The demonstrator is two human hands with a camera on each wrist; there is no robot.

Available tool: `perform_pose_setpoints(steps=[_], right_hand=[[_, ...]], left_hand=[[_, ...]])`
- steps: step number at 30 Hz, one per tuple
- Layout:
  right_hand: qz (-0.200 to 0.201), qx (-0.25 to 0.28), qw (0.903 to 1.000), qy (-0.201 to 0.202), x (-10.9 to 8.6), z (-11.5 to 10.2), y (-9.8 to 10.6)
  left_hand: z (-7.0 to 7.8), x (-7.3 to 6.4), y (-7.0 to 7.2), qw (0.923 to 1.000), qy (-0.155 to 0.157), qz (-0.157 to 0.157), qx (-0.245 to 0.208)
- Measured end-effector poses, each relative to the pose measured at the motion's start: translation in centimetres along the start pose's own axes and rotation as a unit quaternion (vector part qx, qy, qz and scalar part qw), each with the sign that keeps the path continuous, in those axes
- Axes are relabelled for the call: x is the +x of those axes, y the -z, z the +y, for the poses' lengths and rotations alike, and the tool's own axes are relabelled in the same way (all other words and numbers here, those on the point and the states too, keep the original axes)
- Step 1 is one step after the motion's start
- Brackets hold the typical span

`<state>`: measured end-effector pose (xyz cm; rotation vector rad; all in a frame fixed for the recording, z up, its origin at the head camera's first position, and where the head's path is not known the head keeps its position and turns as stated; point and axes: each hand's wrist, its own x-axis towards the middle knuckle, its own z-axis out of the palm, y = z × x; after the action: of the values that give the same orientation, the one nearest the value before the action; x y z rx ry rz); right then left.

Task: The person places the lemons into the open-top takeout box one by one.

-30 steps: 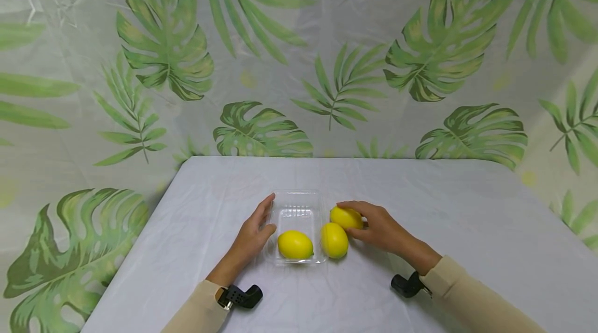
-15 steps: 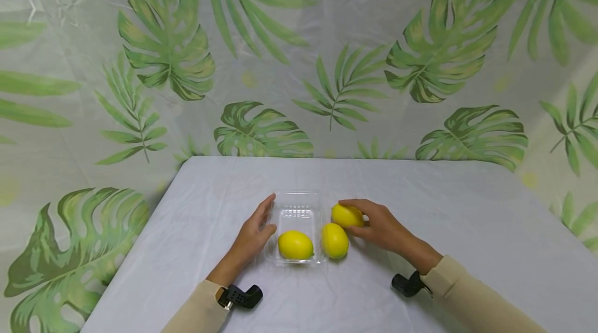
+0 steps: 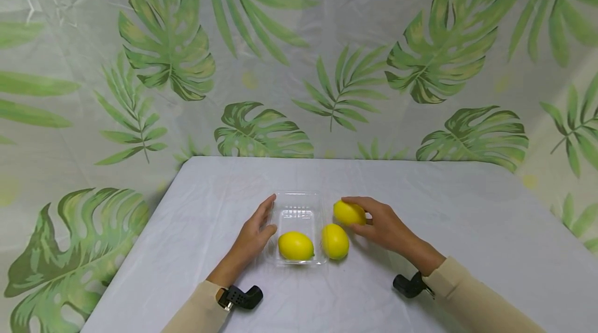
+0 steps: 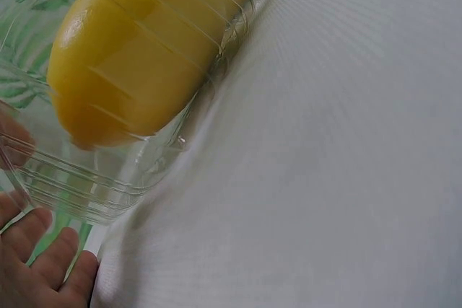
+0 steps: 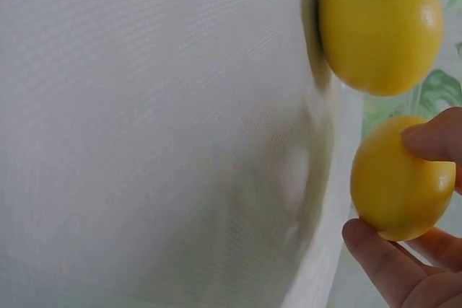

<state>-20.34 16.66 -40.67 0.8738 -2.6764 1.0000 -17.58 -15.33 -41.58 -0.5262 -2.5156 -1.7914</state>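
Observation:
A clear plastic container (image 3: 299, 203) stands on the white table with one yellow lemon (image 3: 296, 246) lying in its near end. Along the container's left side rests my left hand (image 3: 252, 234), its fingers and thumb extended against the wall; the left wrist view catches its fingers (image 4: 54, 250) at the container's corner. A second lemon (image 3: 335, 241) lies on the cloth close to the container's right side. Just behind it, my right hand (image 3: 380, 224) pinches a third lemon (image 3: 348, 212) between thumb and fingers; the right wrist view has this lemon (image 5: 397, 178) raised off the cloth.
White cloth covers the table (image 3: 420, 188), whose far edge meets a leaf-printed curtain (image 3: 345, 79). Black wrist cameras are strapped to both wrists, the left camera (image 3: 245, 296) and the right camera (image 3: 408, 285) hanging low over the table.
My right hand has lifted the lemon slightly, moving it up and a little right in the head view, away from the lemon beside it. The left hand and container have stayed still.

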Motion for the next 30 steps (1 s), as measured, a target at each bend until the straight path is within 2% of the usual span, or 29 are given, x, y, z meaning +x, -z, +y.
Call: perform_pose_setpoints(steps=[15,30], right_hand=[[0.010,0.014,0.9999,-0.002,0.2,0.0,0.3],[0.013,0.026,0.9996,0.006,0.6,-1.2,0.6]], left_hand=[[0.2,-0.1,0.0,0.9999,-0.001,0.000,0.011],[0.3,-0.1,0.0,1.0000,-0.006,-0.002,0.005]])
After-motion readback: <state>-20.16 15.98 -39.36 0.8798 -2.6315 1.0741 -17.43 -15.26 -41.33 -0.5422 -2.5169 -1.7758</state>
